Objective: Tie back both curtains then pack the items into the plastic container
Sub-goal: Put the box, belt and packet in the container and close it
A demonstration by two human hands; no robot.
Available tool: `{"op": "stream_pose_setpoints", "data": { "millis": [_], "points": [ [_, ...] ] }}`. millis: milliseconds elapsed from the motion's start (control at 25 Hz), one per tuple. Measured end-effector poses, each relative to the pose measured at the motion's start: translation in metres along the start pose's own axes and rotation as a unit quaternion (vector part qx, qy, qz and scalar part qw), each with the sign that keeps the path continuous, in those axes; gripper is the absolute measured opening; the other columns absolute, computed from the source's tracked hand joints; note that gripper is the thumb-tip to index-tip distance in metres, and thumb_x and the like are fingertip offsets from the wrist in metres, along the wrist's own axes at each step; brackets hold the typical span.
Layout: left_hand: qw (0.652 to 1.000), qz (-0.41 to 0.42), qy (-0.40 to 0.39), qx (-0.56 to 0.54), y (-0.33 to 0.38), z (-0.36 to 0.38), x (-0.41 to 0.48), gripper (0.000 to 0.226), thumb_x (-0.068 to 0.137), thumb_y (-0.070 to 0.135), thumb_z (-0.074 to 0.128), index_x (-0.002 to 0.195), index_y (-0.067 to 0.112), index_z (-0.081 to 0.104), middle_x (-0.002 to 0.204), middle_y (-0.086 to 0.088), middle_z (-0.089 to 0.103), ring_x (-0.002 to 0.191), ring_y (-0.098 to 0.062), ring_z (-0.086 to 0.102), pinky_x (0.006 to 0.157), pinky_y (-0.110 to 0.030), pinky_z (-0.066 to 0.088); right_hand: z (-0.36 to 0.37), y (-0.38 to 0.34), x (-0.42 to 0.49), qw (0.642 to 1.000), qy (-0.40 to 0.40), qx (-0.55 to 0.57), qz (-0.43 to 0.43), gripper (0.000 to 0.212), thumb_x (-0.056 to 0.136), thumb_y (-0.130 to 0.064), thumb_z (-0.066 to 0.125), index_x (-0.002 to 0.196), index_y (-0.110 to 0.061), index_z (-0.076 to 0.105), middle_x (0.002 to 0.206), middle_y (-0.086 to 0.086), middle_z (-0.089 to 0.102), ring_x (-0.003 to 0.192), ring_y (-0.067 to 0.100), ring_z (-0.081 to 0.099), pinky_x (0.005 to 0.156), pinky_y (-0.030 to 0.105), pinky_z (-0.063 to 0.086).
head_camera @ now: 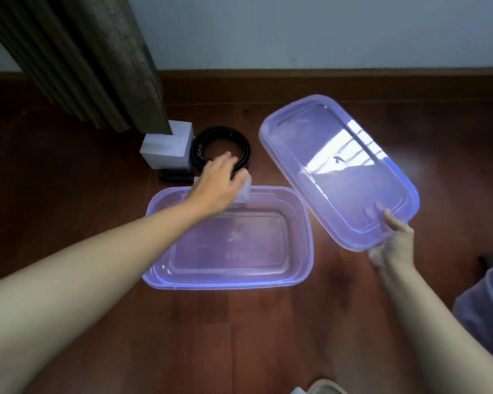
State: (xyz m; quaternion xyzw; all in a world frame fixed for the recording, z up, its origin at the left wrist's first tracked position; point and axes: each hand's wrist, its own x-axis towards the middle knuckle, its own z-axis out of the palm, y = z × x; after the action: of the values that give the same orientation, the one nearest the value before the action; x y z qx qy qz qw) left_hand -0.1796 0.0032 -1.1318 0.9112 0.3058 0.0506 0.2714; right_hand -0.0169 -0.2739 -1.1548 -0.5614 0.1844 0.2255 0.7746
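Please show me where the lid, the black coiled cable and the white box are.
lid (339, 172): head view, centre of its clear top panel.
black coiled cable (221, 132): head view, top arc of the coil.
white box (165, 155): head view, its front face.

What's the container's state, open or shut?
Open: the right hand holds the lid aside; the left hand holds a white block over the container.
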Motion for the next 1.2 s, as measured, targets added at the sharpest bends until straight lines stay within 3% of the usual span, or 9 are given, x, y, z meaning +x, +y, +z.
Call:
{"op": "stream_pose_setpoints", "data": {
  "millis": [80, 200, 400, 480, 600, 960, 1040, 1120, 1200],
  "points": [
    [0.980, 0.081, -0.122, 0.135, 0.005, 0.020, -0.005, 0.064, 0.097, 0.037, 0.041, 0.147, 0.003, 0.019, 0.157, -0.015, 0.011, 0.145, -0.029, 0.011, 0.116, -0.035, 0.011, -0.004, 0.010, 0.011, 0.997, 0.066, 0.041, -0.015, 0.052, 0.081, -0.007, 0.061, 0.131, -0.001, 0.050, 0.127, 0.012, 0.060, 0.089, 0.017, 0.069, 0.086, 0.037, 0.055],
    [0.951, 0.123, -0.171, 0.227, 0.012, 0.042, -0.017, 0.076, 0.097, 0.046, 0.036, 0.149, 0.008, -0.003, 0.158, -0.012, -0.010, 0.146, -0.028, -0.008, 0.117, -0.039, 0.004, -0.003, 0.025, 0.017, 0.987, 0.134, 0.077, -0.042, 0.048, 0.079, 0.003, 0.061, 0.125, -0.002, 0.050, 0.117, 0.010, 0.062, 0.075, 0.008, 0.068, 0.075, 0.031, 0.057],
    [0.942, 0.114, -0.181, 0.257, 0.010, 0.047, -0.016, 0.076, 0.097, 0.046, 0.034, 0.149, 0.008, -0.006, 0.158, -0.012, -0.012, 0.145, -0.028, -0.009, 0.117, -0.039, 0.002, 0.006, 0.046, 0.014, 0.974, 0.206, 0.074, -0.048, 0.028, 0.084, 0.003, 0.059, 0.102, -0.015, 0.048, 0.111, 0.010, 0.060, 0.071, 0.006, 0.063, 0.065, 0.022, 0.052],
    [0.942, 0.117, -0.169, 0.266, 0.010, 0.049, -0.018, 0.077, 0.097, 0.046, 0.034, 0.148, 0.007, -0.007, 0.157, -0.014, -0.012, 0.145, -0.029, -0.009, 0.117, -0.039, 0.002, 0.004, 0.054, 0.014, 0.964, 0.257, -0.059, -0.030, 0.039, 0.084, -0.014, 0.065, 0.118, -0.007, 0.048, 0.123, 0.013, 0.055, 0.091, 0.020, 0.062, 0.075, 0.027, 0.048],
    [0.941, 0.114, -0.166, 0.270, 0.010, 0.052, -0.020, 0.079, 0.097, 0.048, 0.033, 0.148, 0.006, -0.009, 0.157, -0.014, -0.015, 0.145, -0.029, -0.011, 0.117, -0.037, 0.000, 0.001, 0.063, 0.016, 0.907, 0.306, -0.287, 0.032, 0.064, 0.085, -0.039, 0.064, 0.131, 0.001, 0.043, 0.134, 0.020, 0.041, 0.118, 0.036, 0.049, 0.093, 0.039, 0.040],
    [0.936, 0.119, -0.143, 0.298, 0.015, 0.053, -0.021, 0.079, 0.097, 0.047, 0.033, 0.147, 0.002, -0.009, 0.156, -0.019, -0.011, 0.145, -0.033, -0.009, 0.117, -0.038, 0.001, 0.020, 0.066, 0.021, 0.854, 0.349, -0.387, -0.002, 0.074, 0.086, -0.036, 0.061, 0.142, -0.001, 0.026, 0.133, 0.021, 0.034, 0.114, 0.037, 0.048, 0.094, 0.042, 0.037],
    [0.933, 0.120, -0.147, 0.306, 0.015, 0.052, -0.020, 0.078, 0.097, 0.046, 0.033, 0.147, 0.002, -0.010, 0.156, -0.019, -0.012, 0.145, -0.032, -0.009, 0.118, -0.038, 0.001, 0.033, 0.065, 0.018, 0.842, 0.290, -0.434, -0.134, 0.065, 0.086, -0.031, 0.062, 0.140, -0.006, 0.034, 0.126, 0.019, 0.042, 0.111, 0.037, 0.049, 0.095, 0.041, 0.034],
    [0.932, 0.122, -0.152, 0.307, 0.015, 0.050, -0.019, 0.079, 0.097, 0.046, 0.033, 0.147, 0.002, -0.010, 0.156, -0.019, -0.011, 0.145, -0.032, -0.008, 0.118, -0.038, 0.001, 0.056, 0.066, 0.013, 0.849, 0.131, -0.428, -0.281, 0.041, 0.088, -0.023, 0.060, 0.125, -0.006, 0.051, 0.111, 0.013, 0.052, 0.101, 0.030, 0.054, 0.093, 0.040, 0.037],
    [0.924, 0.124, -0.166, 0.320, 0.016, 0.047, -0.019, 0.081, 0.096, 0.048, 0.033, 0.146, 0.003, -0.012, 0.156, -0.018, -0.014, 0.145, -0.032, -0.009, 0.117, -0.037, 0.001, 0.078, 0.070, 0.006, 0.828, -0.064, -0.457, -0.317, 0.030, 0.090, -0.026, 0.056, 0.114, -0.008, 0.057, 0.105, 0.007, 0.058, 0.095, 0.023, 0.056, 0.090, 0.042, 0.045]
  ]
}}
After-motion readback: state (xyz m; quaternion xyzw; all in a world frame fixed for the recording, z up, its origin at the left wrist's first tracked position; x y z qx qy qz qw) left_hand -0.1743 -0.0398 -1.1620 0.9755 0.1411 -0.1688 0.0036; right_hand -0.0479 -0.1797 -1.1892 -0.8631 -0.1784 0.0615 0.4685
